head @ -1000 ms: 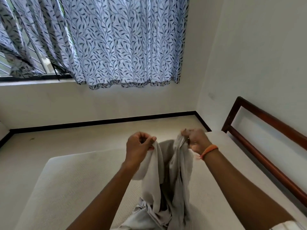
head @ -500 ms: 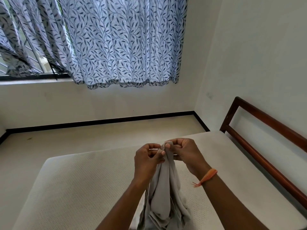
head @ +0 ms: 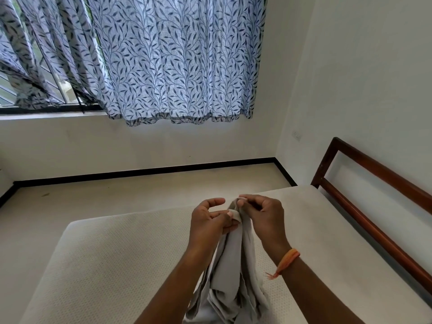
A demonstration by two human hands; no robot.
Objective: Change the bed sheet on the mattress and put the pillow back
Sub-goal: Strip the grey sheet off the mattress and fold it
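Right hand [head: 261, 215] pinches the top edge of the sheet [head: 230, 263] between thumb and curled fingers, just past the frame's centre toward 5 o'clock. At its 9 o'clock, almost touching, the left hand [head: 210, 220] has its lower fingers hooked into the same fold, while its thumb and forefinger stand apart and grip nothing. The sheet hangs from both hands in a bunched, twisted column toward 6 o'clock, its lower folds piled at the bottom edge of the view, over the bare mattress [head: 112, 265]. A wooden bed rail [head: 374, 220] runs along the mattress at 3 o'clock, and a leaf-print curtain [head: 177, 61] covers the window at 12 o'clock. No pillow is in view.

As I judge it, the hands are hunting for a corner or hem so the sheet can be spread. The risks:

- With the left hand's hold so slight, the edge could slip free and drop into the pile, losing the found hem.
- The folds look wound together; pulling the hands apart now could tighten the twist instead of opening the cloth.
- Taking a mid-edge for a corner would leave the sheet skewed on the mattress.
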